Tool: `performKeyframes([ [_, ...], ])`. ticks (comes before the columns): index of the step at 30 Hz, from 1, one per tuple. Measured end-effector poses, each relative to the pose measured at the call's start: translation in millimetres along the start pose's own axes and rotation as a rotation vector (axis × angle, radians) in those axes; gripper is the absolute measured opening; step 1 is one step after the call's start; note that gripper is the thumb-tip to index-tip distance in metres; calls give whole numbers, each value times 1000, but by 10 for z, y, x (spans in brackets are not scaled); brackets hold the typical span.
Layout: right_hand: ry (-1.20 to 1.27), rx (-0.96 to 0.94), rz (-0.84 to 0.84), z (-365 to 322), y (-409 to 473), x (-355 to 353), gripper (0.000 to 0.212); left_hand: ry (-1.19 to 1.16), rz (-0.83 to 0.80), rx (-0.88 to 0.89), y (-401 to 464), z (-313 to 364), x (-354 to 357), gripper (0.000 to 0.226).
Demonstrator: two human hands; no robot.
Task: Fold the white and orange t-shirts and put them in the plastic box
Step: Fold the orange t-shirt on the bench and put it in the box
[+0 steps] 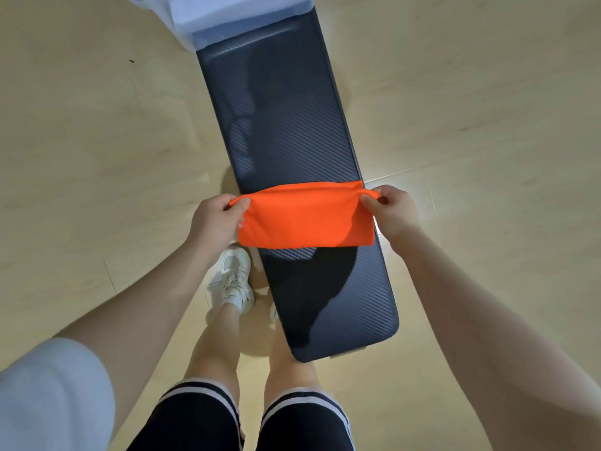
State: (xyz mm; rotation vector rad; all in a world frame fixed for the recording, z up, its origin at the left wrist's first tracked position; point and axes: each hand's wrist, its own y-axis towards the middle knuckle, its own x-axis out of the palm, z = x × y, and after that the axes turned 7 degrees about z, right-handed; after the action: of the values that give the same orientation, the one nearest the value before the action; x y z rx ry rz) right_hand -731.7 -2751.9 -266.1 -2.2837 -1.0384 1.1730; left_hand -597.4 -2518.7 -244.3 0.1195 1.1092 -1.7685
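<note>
Both hands on the orange shirt [305,219] now: my left hand [216,222] has its grip pinched shut on the left corner, my right hand [392,211] pinched shut on the right corner. The shirt is folded to a small rectangle and lies across the surface [283,125] about midway along it, spanning it from side edge to side edge.

The risk: I hold only the top two corners, so if I lift from here the lower layers hang free and the fold may open. A slack grip on either side and that corner drops, pulling the bundle crooked. The surface is narrow too; the shirt's ends reach both side edges, so a sideways tug could slide it off to the floor.

The box [227,17] sits at the far end, mostly out of frame. I think there's white cloth in it, but it's too cut off to be sure.
</note>
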Motion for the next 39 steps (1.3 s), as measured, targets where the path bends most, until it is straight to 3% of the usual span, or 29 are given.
performKeyframes([
  [3, -99, -3, 40, -15, 165, 150, 10, 115, 81, -6, 208, -68, 108, 20],
  [6, -146, -27, 190, -74, 122, 287, 26, 363, 273, 72, 204, -115, 193, 36],
  [8, -351, -365, 281, -47, -64, 387, 38, 540, 287, 385, 58, -157, 265, 45],
  [10, -523, -784, 172, 50, -308, 543, 46, 637, 152, 768, -91, -268, 382, 46],
  [11, -584, -904, 68, 94, -399, 624, 50, 695, 68, 889, -126, -351, 441, 47],
  [13, -710, -952, -73, 205, -445, 772, 56, 810, -50, 873, -103, -490, 520, 51],
  [16, -880, -803, -91, 321, -305, 807, 63, 840, -85, 652, -21, -577, 535, 58],
  [18, -915, -732, -67, 375, -193, 720, 64, 797, -97, 645, -7, -588, 522, 57],
  [20, -851, -609, -10, 392, -126, 587, 66, 732, -51, 690, -3, -556, 457, 47],
  [22, -717, -406, 60, 389, -88, 453, 65, 611, 64, 596, 1, -495, 396, 40],
  [24, -508, -258, 114, 365, -77, 341, 58, 412, 158, 288, 24, -419, 356, 42],
  [26, -275, -139, 133, 291, -91, 279, 52, 185, 134, -72, 50, -356, 326, 49],
  [28, -165, 25, 112, 210, -102, 301, 46, 10, 67, -242, 77, -329, 313, 44],
  [33, -25, 303, 155, 70, -131, 536, 41, -128, 61, -298, 66, -293, 286, 35],
  [37, 33, 390, 153, -2, -254, 686, 11, -160, 100, -175, 26, -191, 166, 31],
  [39, 111, 396, 157, -96, -365, 705, 22, -136, 98, -103, -3, -123, 29, 29],
])
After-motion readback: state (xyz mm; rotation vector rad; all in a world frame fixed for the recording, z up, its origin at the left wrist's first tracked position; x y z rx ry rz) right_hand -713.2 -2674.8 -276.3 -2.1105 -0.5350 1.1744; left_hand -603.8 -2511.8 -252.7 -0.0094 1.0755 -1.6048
